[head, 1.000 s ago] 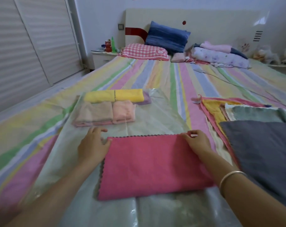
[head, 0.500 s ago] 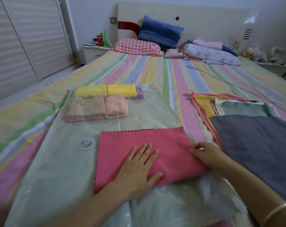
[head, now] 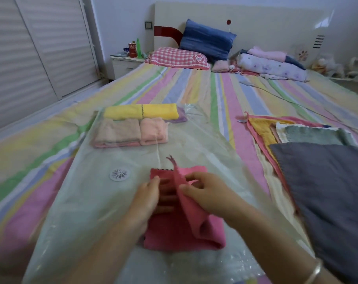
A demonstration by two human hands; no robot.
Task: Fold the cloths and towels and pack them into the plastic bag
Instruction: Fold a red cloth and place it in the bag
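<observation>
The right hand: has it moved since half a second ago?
Yes. The right hand went left, toward the white valve on the plastic bag, pulling the right side of the pink cloth over.

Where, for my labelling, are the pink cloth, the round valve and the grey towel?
pink cloth (head: 174, 238): head view, folded lower part.
round valve (head: 119, 174): head view, its centre.
grey towel (head: 327, 181): head view, flat middle.

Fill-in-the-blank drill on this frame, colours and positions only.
The left hand and right hand fold a cloth coloured ____.
The round white valve on the plastic bag sits to that cloth's ____.
The top cloth of the pile on the right is ____.
Missing: pink; left; grey.
</observation>
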